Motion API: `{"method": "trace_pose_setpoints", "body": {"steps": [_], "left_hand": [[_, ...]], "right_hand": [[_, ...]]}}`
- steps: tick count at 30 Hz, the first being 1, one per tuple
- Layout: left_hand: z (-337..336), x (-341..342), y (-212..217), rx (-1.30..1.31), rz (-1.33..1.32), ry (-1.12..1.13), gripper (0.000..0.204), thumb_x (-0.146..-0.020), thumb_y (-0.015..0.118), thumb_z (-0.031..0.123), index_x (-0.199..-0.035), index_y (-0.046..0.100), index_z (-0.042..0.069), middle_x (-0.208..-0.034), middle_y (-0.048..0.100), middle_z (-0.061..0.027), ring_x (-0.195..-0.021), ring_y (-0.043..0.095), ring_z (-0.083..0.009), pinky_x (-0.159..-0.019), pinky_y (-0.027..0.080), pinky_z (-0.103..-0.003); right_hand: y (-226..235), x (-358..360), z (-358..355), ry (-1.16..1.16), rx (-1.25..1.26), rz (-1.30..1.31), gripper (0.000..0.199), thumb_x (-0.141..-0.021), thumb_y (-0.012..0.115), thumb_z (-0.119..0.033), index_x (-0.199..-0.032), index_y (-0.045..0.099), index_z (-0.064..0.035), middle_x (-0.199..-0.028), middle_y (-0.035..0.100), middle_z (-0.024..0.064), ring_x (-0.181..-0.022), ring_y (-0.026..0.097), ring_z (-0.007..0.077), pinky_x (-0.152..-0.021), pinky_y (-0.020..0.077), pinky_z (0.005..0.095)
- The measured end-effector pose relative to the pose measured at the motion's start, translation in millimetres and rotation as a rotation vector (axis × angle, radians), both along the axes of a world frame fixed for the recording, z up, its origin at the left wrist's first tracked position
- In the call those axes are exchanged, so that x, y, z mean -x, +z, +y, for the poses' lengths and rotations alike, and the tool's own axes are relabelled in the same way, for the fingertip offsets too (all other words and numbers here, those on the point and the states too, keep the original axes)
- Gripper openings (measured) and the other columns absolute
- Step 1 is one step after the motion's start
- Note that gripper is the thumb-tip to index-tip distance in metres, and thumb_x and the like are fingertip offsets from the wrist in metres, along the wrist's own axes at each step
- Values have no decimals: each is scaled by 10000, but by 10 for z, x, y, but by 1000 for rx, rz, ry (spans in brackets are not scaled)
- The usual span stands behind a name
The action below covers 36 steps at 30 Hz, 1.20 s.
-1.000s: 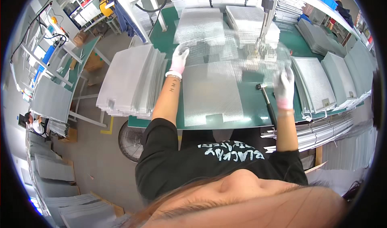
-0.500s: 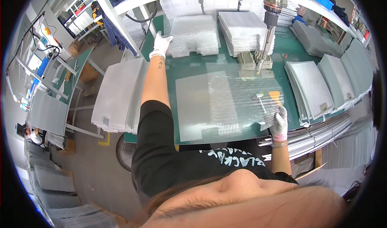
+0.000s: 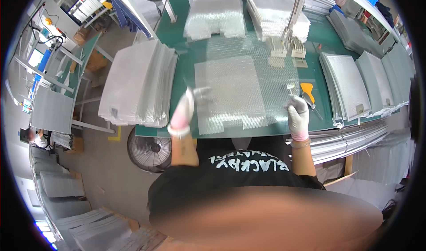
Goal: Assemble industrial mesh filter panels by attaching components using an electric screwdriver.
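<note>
My gloved left hand (image 3: pixel 184 109) is by the left edge of a translucent mesh-patterned sheet (image 3: pixel 228 89) flat on the green table. Motion smears its fingers, so their hold is unclear. A second, clearer mesh sheet (image 3: pixel 277 80) overlaps it on the right. My gloved right hand (image 3: pixel 298 115) is closed near that sheet's lower right part; anything between its fingers is hidden. Just above the right fingers shows the pale head of a thin tool (image 3: pixel 290 87), its lower part covered by the hand. Beside it lies a scraper (image 3: pixel 307 91) with an orange blade and dark handle.
Sheet stacks stand at the left (image 3: pixel 133 84), back (image 3: pixel 215 17), back right (image 3: pixel 266 13) and right (image 3: pixel 344 84). A power screwdriver (image 3: pixel 295 9) hangs over beige blocks (image 3: pixel 284 49). A floor fan (image 3: pixel 151 149) stands below the table's front left.
My left hand has come back from the rear stack toward the table's front left. My right hand has curled in beside the thin tool. The view has tilted, so the table appears higher.
</note>
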<state>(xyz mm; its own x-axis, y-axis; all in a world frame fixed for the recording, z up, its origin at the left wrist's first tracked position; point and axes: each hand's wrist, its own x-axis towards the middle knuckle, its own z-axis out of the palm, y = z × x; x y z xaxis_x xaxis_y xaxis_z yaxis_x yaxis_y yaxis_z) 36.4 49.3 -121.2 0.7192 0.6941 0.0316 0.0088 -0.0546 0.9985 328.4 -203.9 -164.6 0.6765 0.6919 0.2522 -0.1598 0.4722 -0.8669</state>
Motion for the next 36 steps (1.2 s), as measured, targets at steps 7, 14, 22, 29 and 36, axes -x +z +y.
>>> {"method": "trace_pose_setpoints", "body": {"steps": [7, 14, 22, 29, 36], "left_hand": [[-909, 223, -138, -566, 447, 489, 897, -791, 795, 270, -1516, 312, 55, -739, 628, -164, -622, 643, -291, -618, 528, -388], [-653, 163, -351, -535, 770, 415, 932, -824, 782, 281, -1536, 229, 44, -841, 649, -191, -680, 642, -313, -673, 535, -391], [-576, 129, -412, -506, 835, 372, 930, -847, 744, 320, -1546, 193, 48, -1084, 665, -282, -968, 668, -422, -859, 531, -448], [-564, 157, -526, -593, 825, 388, 918, -839, 749, 324, -1534, 222, 35, -1223, 622, -264, -1051, 646, -409, -891, 523, -436], [-523, 155, -556, -612, 814, 394, 897, -814, 762, 344, -1506, 277, 40, -1224, 620, -221, -1028, 649, -385, -851, 531, -433]], "right_hand": [[485, 567, 239, -12, 645, -869, 505, -833, 683, -94, -1321, 571, -34, -1157, 621, 130, -846, 634, 202, -736, 510, 280], [32, 547, 410, -83, 661, -899, 486, -822, 724, -165, -1280, 601, -60, -1183, 635, 146, -913, 661, 275, -773, 542, 333], [-271, 603, 457, -136, 699, -1056, 494, -844, 704, -231, -1305, 589, -92, -1213, 615, 178, -1077, 627, 354, -907, 523, 399], [-247, 650, 450, -141, 755, -1102, 509, -841, 716, -253, -1312, 584, -111, -1216, 611, 177, -1042, 645, 348, -864, 542, 405], [-177, 669, 462, -137, 864, -1137, 502, -854, 708, -264, -1314, 585, -106, -1311, 557, 166, -1098, 625, 348, -892, 533, 401]]}}
